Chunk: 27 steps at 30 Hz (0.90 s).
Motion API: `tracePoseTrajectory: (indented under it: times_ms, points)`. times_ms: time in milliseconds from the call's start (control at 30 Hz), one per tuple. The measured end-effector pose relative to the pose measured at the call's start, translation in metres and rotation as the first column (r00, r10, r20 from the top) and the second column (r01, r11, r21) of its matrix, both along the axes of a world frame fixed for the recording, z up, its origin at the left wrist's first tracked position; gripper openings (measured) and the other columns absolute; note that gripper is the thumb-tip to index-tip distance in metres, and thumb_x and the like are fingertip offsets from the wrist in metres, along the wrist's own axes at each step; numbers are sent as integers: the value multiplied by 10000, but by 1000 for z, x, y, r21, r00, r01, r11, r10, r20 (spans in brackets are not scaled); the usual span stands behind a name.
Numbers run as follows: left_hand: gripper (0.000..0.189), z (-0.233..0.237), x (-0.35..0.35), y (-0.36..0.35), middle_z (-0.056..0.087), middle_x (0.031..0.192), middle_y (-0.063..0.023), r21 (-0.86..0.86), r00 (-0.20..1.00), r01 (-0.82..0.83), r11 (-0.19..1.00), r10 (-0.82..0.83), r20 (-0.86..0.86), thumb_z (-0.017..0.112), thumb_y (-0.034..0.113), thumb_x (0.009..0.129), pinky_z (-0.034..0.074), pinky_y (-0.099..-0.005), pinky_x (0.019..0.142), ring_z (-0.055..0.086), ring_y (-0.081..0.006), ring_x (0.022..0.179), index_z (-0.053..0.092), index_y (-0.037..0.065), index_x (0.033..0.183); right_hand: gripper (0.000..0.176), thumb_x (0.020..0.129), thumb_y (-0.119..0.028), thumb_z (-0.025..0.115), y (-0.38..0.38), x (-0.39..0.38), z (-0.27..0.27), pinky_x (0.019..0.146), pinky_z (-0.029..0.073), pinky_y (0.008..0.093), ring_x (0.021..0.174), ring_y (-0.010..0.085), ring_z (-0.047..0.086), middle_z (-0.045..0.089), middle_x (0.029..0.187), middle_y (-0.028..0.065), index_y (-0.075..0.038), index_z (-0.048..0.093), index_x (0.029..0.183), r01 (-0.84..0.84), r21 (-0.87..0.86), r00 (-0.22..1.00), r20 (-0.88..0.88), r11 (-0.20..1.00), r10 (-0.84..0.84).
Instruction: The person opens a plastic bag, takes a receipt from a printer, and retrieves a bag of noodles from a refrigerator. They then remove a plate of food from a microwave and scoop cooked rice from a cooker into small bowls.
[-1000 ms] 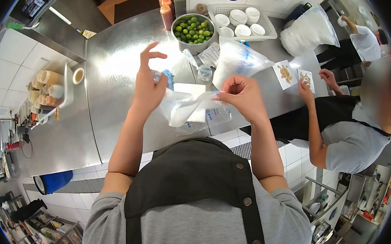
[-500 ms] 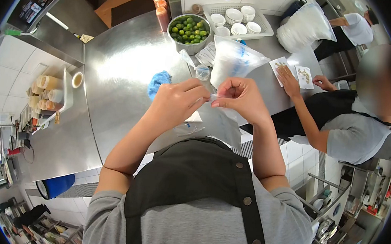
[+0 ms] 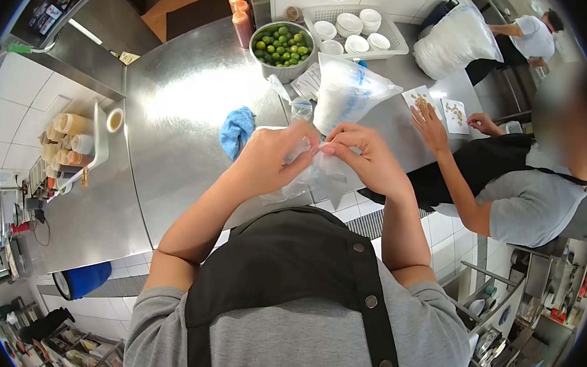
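My left hand (image 3: 273,156) and my right hand (image 3: 366,159) meet in front of my apron, above the near edge of the steel table (image 3: 179,143). Both pinch a thin clear plastic bag (image 3: 323,174), which hangs crumpled below and between the fingers. Just behind my left hand lies a blue cloth (image 3: 236,132). A large bag with white contents (image 3: 345,94) stands beyond my right hand, beside a small clear cup (image 3: 301,108).
A bowl of limes (image 3: 282,47), sauce bottles (image 3: 241,22) and a basket of white cups (image 3: 395,45) line the back. At the right a person (image 3: 514,180) handles small pieces on white boards (image 3: 455,116). Containers fill a left tray (image 3: 99,142).
The plastic between my hands has spread and swung lower, with more of it behind my left fingers. My right fingers have shifted slightly. The person's hand over the board has moved a little.
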<state>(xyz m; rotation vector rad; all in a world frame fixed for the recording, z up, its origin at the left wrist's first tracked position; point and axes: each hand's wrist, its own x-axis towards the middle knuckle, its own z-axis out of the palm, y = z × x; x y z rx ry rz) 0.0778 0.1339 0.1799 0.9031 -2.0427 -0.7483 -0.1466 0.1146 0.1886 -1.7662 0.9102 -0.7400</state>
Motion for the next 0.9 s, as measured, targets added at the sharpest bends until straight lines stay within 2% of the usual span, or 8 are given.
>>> tracePoseTrajectory:
  times_ms: [67, 167, 367, 467, 667, 733, 867, 900]
  points:
    - [188, -6, 3, -2, 614, 699, -85, 262, 999, 38, 964, -35, -17, 664, 107, 901, 492, -353, 622, 647, -262, 649, 544, 60, 1038, 90, 886, -70, 713, -1, -2, 4, 722, 442, 266, 816, 115, 559, 635, 882, 59, 4, 706, 835, 40, 2, 999, 22, 999, -40]
    - [229, -16, 0, -5, 635, 692, -95, 323, 979, 169, 931, -122, -162, 641, 124, 935, 488, -334, 660, 657, -273, 670, 506, 59, 1108, 144, 899, -81, 696, -1, 0, 0, 720, 438, 255, 806, 114, 548, 604, 848, 53, -8, 661, 780, 76, -18, 961, 268, 997, -69]
    - [62, -9, -10, -11, 680, 833, -61, 40, 980, 98, 994, -90, -178, 616, 27, 918, 490, -282, 681, 647, -173, 678, 581, 8, 966, 252, 876, -28, 691, -2, 0, -10, 649, 406, 227, 710, 68, 497, 586, 872, 37, -49, 509, 702, -99, 352, 834, 540, 931, -115]
    - [72, 10, -9, -4, 671, 816, -26, 394, 958, 153, 907, -37, -285, 641, 35, 916, 478, -254, 618, 624, -113, 622, 611, 13, 978, 258, 878, -66, 671, -9, -5, -20, 607, 378, 237, 654, 63, 437, 565, 854, 39, -59, 491, 693, -168, 313, 834, 550, 935, -35]
    - [171, 16, -5, -10, 649, 867, -5, 584, 855, 469, 662, -174, -489, 690, 156, 931, 448, -222, 554, 565, -68, 593, 660, 40, 1053, 289, 872, -156, 643, -15, -23, -21, 588, 360, 246, 629, 97, 427, 476, 840, 57, -82, 434, 687, -319, 260, 474, 876, 911, -84]
    - [192, 3, 3, -15, 647, 935, -17, 635, 895, 446, 630, -305, -326, 673, 162, 943, 452, -221, 548, 571, -71, 637, 650, 40, 1089, 305, 872, -157, 644, -21, -43, -21, 601, 367, 238, 663, 102, 451, 454, 837, 58, -96, 415, 680, -169, 274, 388, 902, 947, -192]
    - [339, -13, -5, -16, 645, 894, -52, 549, 913, 386, 742, -223, -341, 675, 219, 933, 439, -239, 552, 522, -72, 571, 620, -5, 1181, 268, 875, -168, 647, -23, -68, -17, 613, 370, 224, 691, 93, 458, 473, 850, 60, -86, 462, 700, 82, 144, 632, 757, 986, -163]
    - [459, -3, -13, -13, 621, 1065, -54, 581, 917, 283, 763, -38, -397, 771, 209, 860, 446, -233, 597, 539, -67, 665, 590, 15, 1234, 255, 875, -170, 646, -21, -67, -14, 614, 368, 219, 692, 91, 457, 479, 854, 61, -81, 475, 709, 109, 109, 688, 709, 988, -154]
